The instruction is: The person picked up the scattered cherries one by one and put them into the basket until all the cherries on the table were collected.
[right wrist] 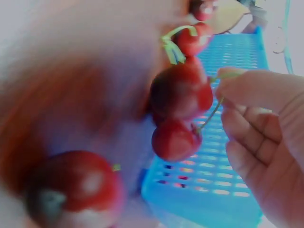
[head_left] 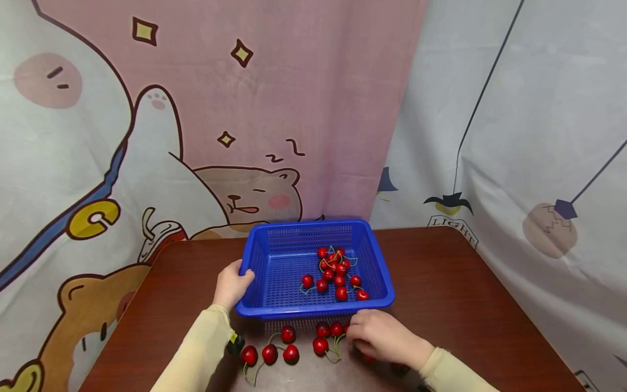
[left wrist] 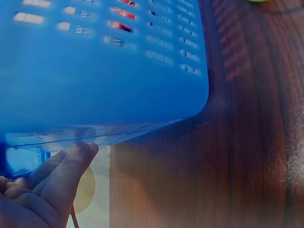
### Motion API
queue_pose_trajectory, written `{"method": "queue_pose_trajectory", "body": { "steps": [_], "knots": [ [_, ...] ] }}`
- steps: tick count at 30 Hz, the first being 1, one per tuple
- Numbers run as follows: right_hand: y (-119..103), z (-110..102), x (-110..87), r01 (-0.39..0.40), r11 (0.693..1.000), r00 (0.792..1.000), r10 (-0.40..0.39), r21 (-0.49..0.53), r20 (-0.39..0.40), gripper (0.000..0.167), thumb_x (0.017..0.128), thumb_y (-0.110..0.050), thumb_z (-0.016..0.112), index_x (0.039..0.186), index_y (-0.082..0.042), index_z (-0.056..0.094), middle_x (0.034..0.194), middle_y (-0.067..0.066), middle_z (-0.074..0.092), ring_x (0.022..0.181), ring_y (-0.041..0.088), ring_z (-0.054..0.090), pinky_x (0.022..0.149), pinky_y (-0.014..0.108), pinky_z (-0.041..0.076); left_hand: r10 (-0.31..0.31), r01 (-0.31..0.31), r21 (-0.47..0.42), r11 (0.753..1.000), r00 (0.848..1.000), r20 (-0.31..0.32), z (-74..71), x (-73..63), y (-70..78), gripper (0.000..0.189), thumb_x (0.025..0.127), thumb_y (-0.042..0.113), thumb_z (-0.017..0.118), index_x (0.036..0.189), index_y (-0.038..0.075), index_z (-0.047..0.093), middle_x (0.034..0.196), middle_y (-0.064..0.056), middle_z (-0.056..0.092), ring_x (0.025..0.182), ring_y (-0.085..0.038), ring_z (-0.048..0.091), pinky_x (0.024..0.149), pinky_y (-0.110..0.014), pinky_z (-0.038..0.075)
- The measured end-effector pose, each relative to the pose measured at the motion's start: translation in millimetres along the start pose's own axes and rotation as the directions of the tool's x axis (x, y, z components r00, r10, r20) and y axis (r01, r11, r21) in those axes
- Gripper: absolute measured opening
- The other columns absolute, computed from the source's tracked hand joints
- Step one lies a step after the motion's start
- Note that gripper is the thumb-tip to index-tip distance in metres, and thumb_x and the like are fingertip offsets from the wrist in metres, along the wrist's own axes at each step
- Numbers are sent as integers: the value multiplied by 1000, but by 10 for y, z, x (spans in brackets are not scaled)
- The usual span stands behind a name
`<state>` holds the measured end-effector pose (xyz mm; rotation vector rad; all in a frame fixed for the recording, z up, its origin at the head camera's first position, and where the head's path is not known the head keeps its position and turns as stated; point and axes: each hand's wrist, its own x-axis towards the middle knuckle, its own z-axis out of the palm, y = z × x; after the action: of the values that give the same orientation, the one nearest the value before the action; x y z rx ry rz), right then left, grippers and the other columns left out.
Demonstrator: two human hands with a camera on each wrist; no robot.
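In the head view, a blue basket (head_left: 313,312) sits on the brown worktop (head_left: 470,310), around the centre of the clock and a little toward 6 o'clock. Within it, a bunch of cherries (head_left: 340,268) lies mostly between the basket's 2 and 5 o'clock, and the floor near 9 o'clock shows bare mesh. The left hand (head_left: 234,286) is at the basket's 9 o'clock, its grip curled on the rim with the thumb on top. The right hand (head_left: 384,335) is low, just outside the basket's 5 o'clock corner, fingers bent downward among loose cherries. Four more cherries (head_left: 290,354) rest on the worktop beyond the basket's 7 o'clock, and a cluster of cherries (head_left: 320,345) lies just past its 6 o'clock, beside the right hand. A cartoon curtain (head_left: 333,109) hangs behind, at 12 o'clock.

In the left wrist view, the basket fills the area from 9 to 1 o'clock, with red showing through its slots near 12. The left hand is at 7 o'clock, fingertips against the basket's edge.

In the right wrist view, the right hand enters from 4 o'clock; its grip pinches thin green stems (right wrist: 210,117) with two cherries (right wrist: 176,141) on them. Another cherry (right wrist: 80,183), blurred, is at 8 o'clock. The basket stands behind the fingers.
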<state>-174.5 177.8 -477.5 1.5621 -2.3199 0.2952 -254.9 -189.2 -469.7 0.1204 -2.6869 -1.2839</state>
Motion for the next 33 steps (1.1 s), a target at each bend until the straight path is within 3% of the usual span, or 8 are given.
{"method": "queue_pose_trajectory", "body": {
  "steps": [5,9,13,17,26,29,33],
  "knots": [
    [-13,-166,92,-36,976,999,38,216,-5,19,76,-5,77,83,-20,68,79,-15,57,74,-3,52,71,8,42,2,-2,-3,1000,1000,3,-8,0,1,38,91,13,57,123,-8,61,106,-23,69,89,-33,67,82,-51,54],
    [-14,-330,193,-50,954,997,64,295,-36,20,77,-5,78,83,-20,67,78,-15,57,73,-4,50,69,5,38,4,-4,-1,1000,1000,0,-9,6,3,37,91,13,57,121,-7,62,105,-23,69,88,-33,67,81,-51,55],
    [34,-541,299,-69,928,993,97,367,-60,21,80,-3,78,86,-19,66,81,-14,58,73,-2,52,66,7,42,3,-3,-2,1000,1000,-4,-9,-3,12,36,91,13,57,120,-7,62,104,-22,69,87,-32,67,81,-51,55],
    [128,-755,411,-90,913,988,133,397,-83,20,82,-3,78,89,-19,66,85,-13,61,74,0,55,65,13,48,1,-1,0,1000,1000,-4,-9,-11,17,36,91,12,57,121,-7,62,105,-22,69,89,-33,67,82,-51,54],
    [384,-1097,686,-177,923,965,231,341,-122,17,83,-5,78,89,-18,70,85,-13,65,75,3,56,64,23,51,14,-14,-2,1000,1000,-16,-7,-4,-4,35,90,12,58,118,-7,63,102,-22,70,86,-32,67,80,-51,55],
    [481,-1136,781,-241,904,947,298,354,-118,16,84,-6,78,91,-18,71,85,-13,66,75,4,57,64,24,51,16,-16,-8,1000,1000,-19,-4,0,-7,35,89,12,57,118,-7,64,102,-22,70,85,-33,67,79,-51,55],
    [644,-1120,900,-327,855,913,396,403,-99,13,85,-7,77,91,-18,72,83,-13,66,75,6,58,65,27,51,6,-6,-10,1000,1000,-18,-4,-7,1,36,90,12,58,120,-7,63,104,-23,69,87,-33,67,81,-51,55]
  ]
}}
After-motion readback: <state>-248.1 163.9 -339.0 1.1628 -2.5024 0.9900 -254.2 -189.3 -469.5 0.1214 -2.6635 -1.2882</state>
